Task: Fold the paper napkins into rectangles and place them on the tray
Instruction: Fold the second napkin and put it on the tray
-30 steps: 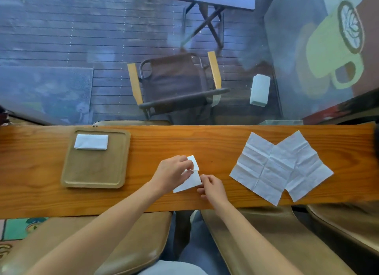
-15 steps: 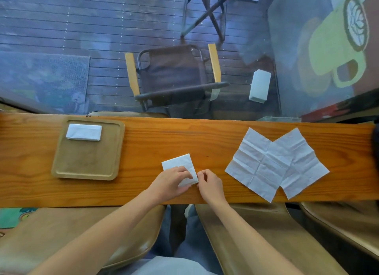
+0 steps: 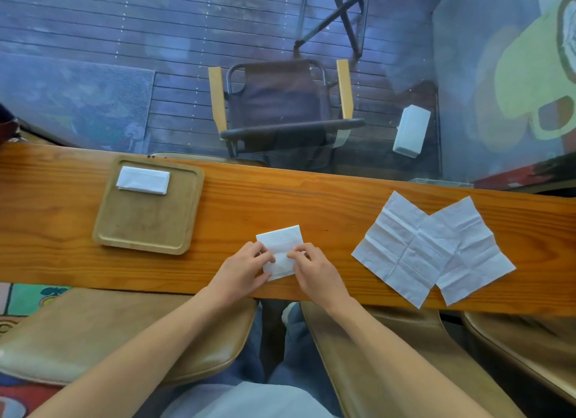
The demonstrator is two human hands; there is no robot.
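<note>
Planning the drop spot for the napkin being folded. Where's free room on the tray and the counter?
The tray is bare over its near two thirds; only the folded napkin lies along its far edge. The counter is bare between the tray and the hands. The right end is crowded by two overlapping open napkins. The left hand and right hand pinch the centre napkin.

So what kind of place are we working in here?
Probably a café window counter: a long wooden counter against glass, a painted coffee-mug decal on the window, and a folding chair on decking outside.
</note>
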